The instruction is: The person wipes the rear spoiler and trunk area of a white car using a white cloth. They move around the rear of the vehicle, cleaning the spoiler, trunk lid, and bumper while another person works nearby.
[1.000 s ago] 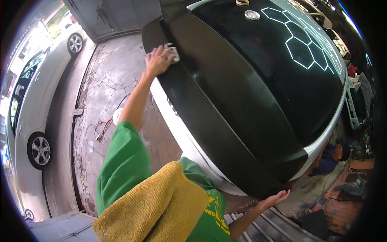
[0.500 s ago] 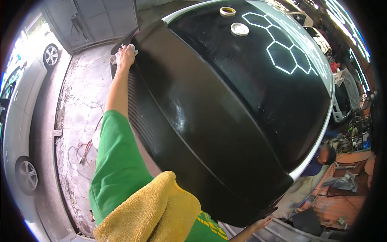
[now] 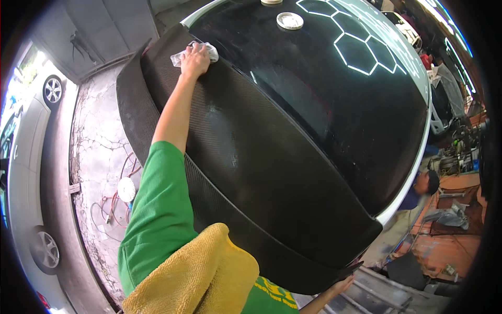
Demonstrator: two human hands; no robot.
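Note:
My left hand [image 3: 194, 62] presses a crumpled white cloth [image 3: 211, 52] onto the far end of a dark carbon-fibre trunk lid [image 3: 272, 178], close to the rear window's edge. Its fingers are bent over the cloth. A raised spoiler lip [image 3: 137, 99] runs along the lid's outer side. At the lid's near corner, my right hand [image 3: 341, 286] is closed against the edge, its fingers partly hidden there. A yellow towel [image 3: 196, 272] hangs over my green-sleeved left upper arm.
A masking tape roll [image 3: 289, 21] lies on the dark rear window [image 3: 334, 125]. Hoses and a round white disc [image 3: 126, 189] are on the cracked floor at left, beside a silver car [image 3: 31, 152]. Another person [image 3: 424, 184] is beyond the car at right.
My left hand has slid the cloth from the lid's outer far corner rightward, toward the rear window. My right hand stays at the near corner. The view has shifted slightly.

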